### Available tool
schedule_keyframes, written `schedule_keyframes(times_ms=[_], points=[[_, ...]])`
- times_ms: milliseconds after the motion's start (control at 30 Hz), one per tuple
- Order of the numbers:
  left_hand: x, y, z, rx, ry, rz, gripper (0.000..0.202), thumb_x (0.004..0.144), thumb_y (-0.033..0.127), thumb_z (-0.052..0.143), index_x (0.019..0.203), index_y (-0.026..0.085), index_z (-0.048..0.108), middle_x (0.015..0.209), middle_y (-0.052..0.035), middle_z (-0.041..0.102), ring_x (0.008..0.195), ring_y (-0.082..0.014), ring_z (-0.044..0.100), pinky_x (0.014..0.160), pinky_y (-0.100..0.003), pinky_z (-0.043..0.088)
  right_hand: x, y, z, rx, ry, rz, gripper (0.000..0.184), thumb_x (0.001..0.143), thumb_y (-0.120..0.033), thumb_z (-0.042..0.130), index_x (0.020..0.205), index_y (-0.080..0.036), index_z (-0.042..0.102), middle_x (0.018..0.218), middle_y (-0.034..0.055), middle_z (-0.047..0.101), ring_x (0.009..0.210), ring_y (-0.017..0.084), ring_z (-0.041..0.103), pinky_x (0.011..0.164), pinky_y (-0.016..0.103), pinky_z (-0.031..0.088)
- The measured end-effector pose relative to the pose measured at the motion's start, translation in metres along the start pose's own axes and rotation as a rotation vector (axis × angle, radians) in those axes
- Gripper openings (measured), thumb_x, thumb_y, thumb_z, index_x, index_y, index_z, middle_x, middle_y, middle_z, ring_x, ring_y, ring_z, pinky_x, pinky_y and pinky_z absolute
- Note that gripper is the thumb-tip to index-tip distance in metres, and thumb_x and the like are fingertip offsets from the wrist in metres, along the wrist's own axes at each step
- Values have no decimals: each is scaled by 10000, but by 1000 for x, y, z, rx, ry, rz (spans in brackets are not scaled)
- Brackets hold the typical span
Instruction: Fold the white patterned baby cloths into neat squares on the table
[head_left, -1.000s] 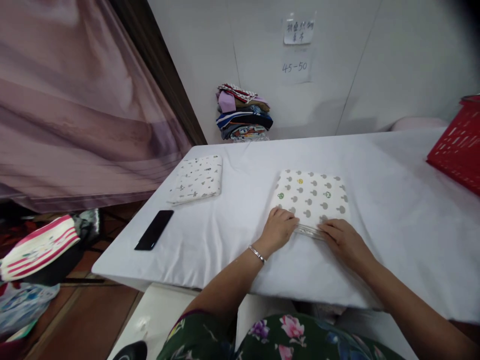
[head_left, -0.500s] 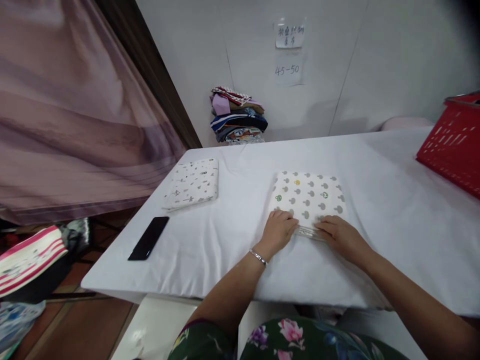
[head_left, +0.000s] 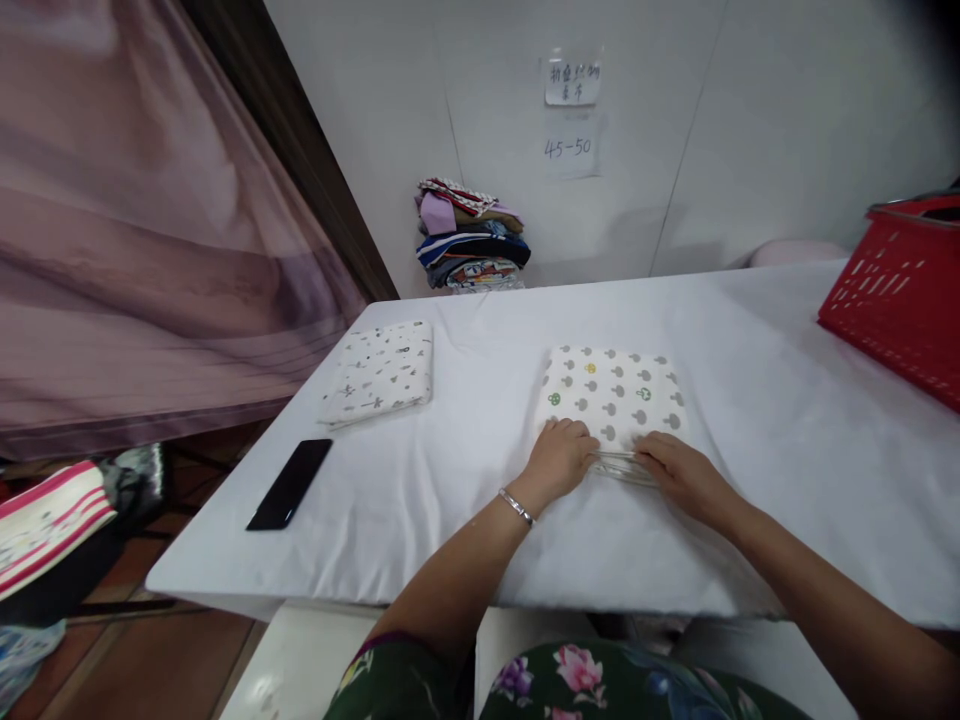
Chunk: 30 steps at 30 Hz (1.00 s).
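A folded white cloth (head_left: 615, 395) printed with grey trees and a few green and yellow figures lies flat on the white-covered table (head_left: 480, 480). At the left end of its near edge, my left hand (head_left: 561, 458), with a silver bracelet at the wrist, has its fingers on top and its thumb at the edge. My right hand (head_left: 679, 470) grips the same edge farther right, fingers bent together. Between them the stacked layers show, slightly lifted apart. A second folded white cloth (head_left: 382, 372) with small dark prints lies at the table's left.
Near the left edge lies a black phone (head_left: 290, 484). The red basket (head_left: 896, 290) stands at the right end. Beyond the far edge, a pile of folded fabrics (head_left: 472, 238) rests against the wall. A pink curtain (head_left: 150, 230) hangs at left.
My view has shifted slightly. Both hands stay at the near edge of the folded cloth, whose layers between them show a little more.
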<state>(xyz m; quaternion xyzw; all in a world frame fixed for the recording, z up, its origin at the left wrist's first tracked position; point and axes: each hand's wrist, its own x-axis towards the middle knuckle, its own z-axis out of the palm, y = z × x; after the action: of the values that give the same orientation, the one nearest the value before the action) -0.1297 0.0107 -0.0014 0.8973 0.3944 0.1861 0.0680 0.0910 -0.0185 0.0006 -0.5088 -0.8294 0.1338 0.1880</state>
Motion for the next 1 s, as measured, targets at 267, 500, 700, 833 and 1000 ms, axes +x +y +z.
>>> schedule_keyframes(times_ms=[267, 500, 700, 833, 1000], points=[[-4, 0, -1, -9, 19, 16, 225, 917, 254, 418, 794, 196, 598, 827, -27, 552, 820, -161, 477, 766, -325, 350, -4, -2, 2, -68, 24, -79, 251, 921, -271, 359, 902, -209, 601, 876, 48, 605, 826, 184, 544, 722, 333, 453], [-11, -3, 8, 52, 9, 50, 210, 923, 215, 388, 848, 200, 583, 873, -35, 551, 863, -170, 469, 785, -317, 354, -11, 2, 9, -97, 93, -130, 229, 912, -274, 395, 963, -201, 606, 956, 64, 611, 877, 197, 543, 772, 353, 456], [-14, -3, 6, -9, 51, 50, 176, 915, 241, 410, 981, 204, 570, 934, -44, 573, 915, -182, 488, 813, -325, 364, -12, 4, 13, -136, 136, -152, 253, 922, -261, 376, 959, -192, 617, 919, 70, 619, 845, 196, 544, 742, 354, 459], [-18, -1, 1, -19, 37, 72, 158, 892, 286, 470, 991, 202, 560, 971, -49, 577, 950, -195, 490, 844, -339, 366, -15, 3, 17, -176, 171, -229, 242, 902, -213, 401, 978, -183, 629, 932, 83, 618, 865, 209, 543, 749, 368, 454], [-19, -1, 0, 21, 33, 76, 111, 879, 259, 495, 930, 200, 573, 921, -42, 583, 923, -192, 494, 838, -340, 370, -21, -1, 17, -143, 197, -237, 261, 898, -192, 398, 1019, -171, 629, 938, 93, 618, 828, 202, 547, 721, 368, 462]])
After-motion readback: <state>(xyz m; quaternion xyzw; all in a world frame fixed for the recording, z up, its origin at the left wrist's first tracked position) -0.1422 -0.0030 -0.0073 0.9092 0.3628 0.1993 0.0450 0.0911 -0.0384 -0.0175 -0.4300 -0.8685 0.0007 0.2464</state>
